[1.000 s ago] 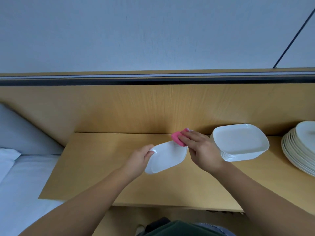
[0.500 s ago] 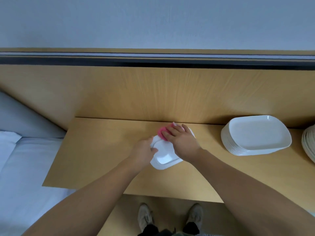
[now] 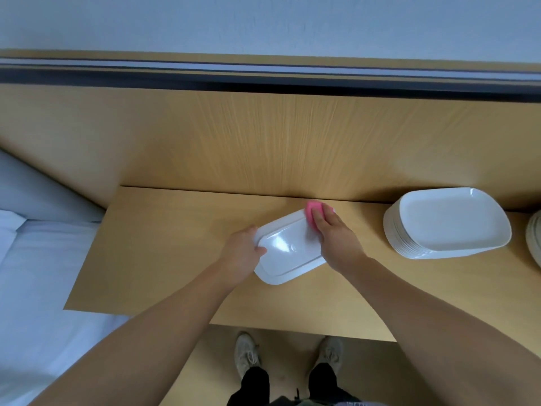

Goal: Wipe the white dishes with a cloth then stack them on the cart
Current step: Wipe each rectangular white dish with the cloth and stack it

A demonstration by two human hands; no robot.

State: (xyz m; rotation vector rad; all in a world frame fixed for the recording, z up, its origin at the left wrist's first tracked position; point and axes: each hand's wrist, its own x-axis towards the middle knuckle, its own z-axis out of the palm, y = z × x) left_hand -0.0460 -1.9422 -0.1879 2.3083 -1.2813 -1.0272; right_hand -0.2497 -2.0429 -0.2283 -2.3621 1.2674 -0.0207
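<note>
White glossy rectangular dish (image 3: 289,250): plain white, with a bright glare patch in its well. Pink crumpled cloth (image 3: 312,207): solid pink. Stack of white rectangular dishes (image 3: 448,224): uniform plain white. Stack of round plates (image 3: 534,238) at the right edge: off-white, creamier than the dishes. Light-wood tabletop (image 3: 164,244): honey yellow, faint grain. Upright wooden panel (image 3: 263,148): same tone, fine vertical grain lines. Band (image 3: 263,83) above it: black with a pale grey stripe. Wall (image 3: 263,22): pale grey-blue. Bed sheet (image 3: 35,273): white. Shoes (image 3: 247,357): beige. Trousers (image 3: 254,385): black.
</note>
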